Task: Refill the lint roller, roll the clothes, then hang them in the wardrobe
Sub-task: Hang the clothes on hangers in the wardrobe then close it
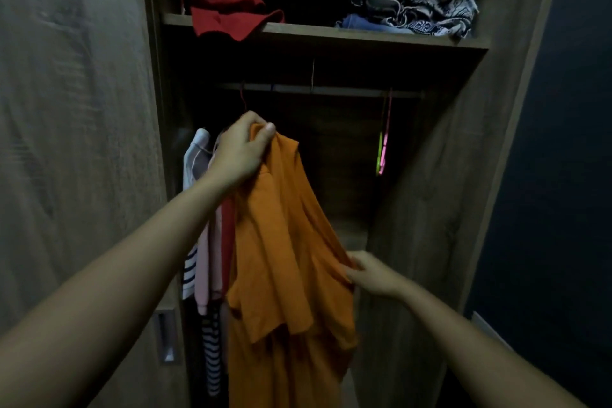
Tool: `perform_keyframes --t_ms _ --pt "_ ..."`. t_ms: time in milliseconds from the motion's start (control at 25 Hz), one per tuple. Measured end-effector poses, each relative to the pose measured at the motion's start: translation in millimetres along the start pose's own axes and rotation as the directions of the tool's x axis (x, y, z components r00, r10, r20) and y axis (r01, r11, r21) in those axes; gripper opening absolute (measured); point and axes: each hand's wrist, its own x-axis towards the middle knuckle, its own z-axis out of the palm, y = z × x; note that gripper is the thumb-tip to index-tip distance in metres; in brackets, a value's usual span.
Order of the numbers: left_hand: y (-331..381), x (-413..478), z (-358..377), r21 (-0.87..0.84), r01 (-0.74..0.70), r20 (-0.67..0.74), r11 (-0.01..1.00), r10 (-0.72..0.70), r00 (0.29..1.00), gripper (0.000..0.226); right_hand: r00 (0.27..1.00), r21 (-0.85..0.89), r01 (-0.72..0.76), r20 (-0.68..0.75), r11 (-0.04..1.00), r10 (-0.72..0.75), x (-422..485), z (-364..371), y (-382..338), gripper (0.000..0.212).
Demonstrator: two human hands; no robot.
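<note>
Gripping orange shirt (281, 242): left hand (240, 149); right hand (371, 273)

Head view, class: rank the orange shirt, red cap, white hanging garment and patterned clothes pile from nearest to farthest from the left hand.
1. orange shirt: gripped at its top by the left hand.
2. white hanging garment: just left of the hand.
3. red cap: shelf above.
4. patterned clothes pile: shelf, far right.

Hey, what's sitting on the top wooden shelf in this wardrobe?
A crumpled red garment on the left, overhanging the wooden shelf edge; on the right, a black-and-white patterned cloth piled over folded blue fabric. Anything beneath or behind them is hidden.
</note>
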Motion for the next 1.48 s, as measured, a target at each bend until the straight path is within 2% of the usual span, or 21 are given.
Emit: perform_keyframes --t_ms 80,160,240,320,360,400,480,600,760,840,920,1040,1200,1480 --pt "-13 2 -13 0.015 0.064 0.015 0.998 -0.065 0.998 0.02 0.991 0.021 0.029 -0.128 0.999 -0.026 -6 -23 0 0.012" --pt "-31 0 -23 0.113 0.079 0.039 0.99 -0.084 0.996 0.023 0.943 0.038 0.132 -0.313 0.991 -0.114 -13 -63 -22 0.026" --pt "-44 -3 -29 0.17 0.109 -0.014 0.979 -0.108 0.994 0.025 0.922 0.145 0.168 -0.373 0.975 -0.103 -23 -103 -48 0.027" --pt "-47 -4 -31 0.17 0.127 -0.066 0.977 -0.117 0.991 0.026 0.932 0.121 0.166 -0.344 0.979 -0.116 -32 -131 -69 0.044" --pt "-46 -4 -30 0.151 0.111 -0.048 0.982 -0.104 0.993 0.025 0.949 -0.057 0.076 -0.303 0.996 -0.09 -31 -143 -75 0.042" --pt "-43 -3 -28 0.131 0.065 0.006 0.989 -0.067 0.998 0.022 0.959 -0.242 -0.008 -0.276 0.97 -0.061 -28 -152 -79 0.038" --pt "-38 -2 -20 0.099 -0.038 0.16 0.994 0.021 0.987 0.016 0.957 -0.467 -0.126 -0.29 0.875 -0.017 -19 -158 -84 0.041" --pt "-30 5 4 0.073 -0.022 0.324 0.997 -0.003 0.946 0.014 0.954 -0.534 -0.187 -0.299 0.824 0.023 -9 -155 -87 0.05" --pt "-1 33 76 -0.148 0.128 0.333 0.981 -0.073 0.94 0.018 0.978 -0.641 -0.184 -0.196 0.745 0.073 7 -150 -83 0.049" --pt "14 58 123 -0.225 0.222 0.351 0.949 -0.134 0.927 0.016 0.987 -0.667 -0.143 -0.153 0.732 0.053 17 -148 -78 0.05" --pt "26 85 169 -0.222 0.277 0.393 0.935 -0.174 0.903 0.025 0.991 -0.663 -0.106 -0.129 0.741 0.027 23 -151 -76 0.051" --pt "39 113 222 -0.062 0.282 0.462 0.957 -0.223 0.858 0.05 0.997 -0.666 -0.054 -0.075 0.744 0.005 25 -160 -74 0.054" --pt "44 126 273 -0.03 0.402 0.547 0.915 -0.321 0.773 0.056 1.0 -0.671 -0.026 -0.015 0.741 0.022 18 -181 -63 0.06" --pt "48 136 309 0.044 0.405 0.379 0.913 -0.39 0.839 0.035 0.998 -0.566 -0.045 -0.055 0.823 0.017 4 -211 -41 0.061"
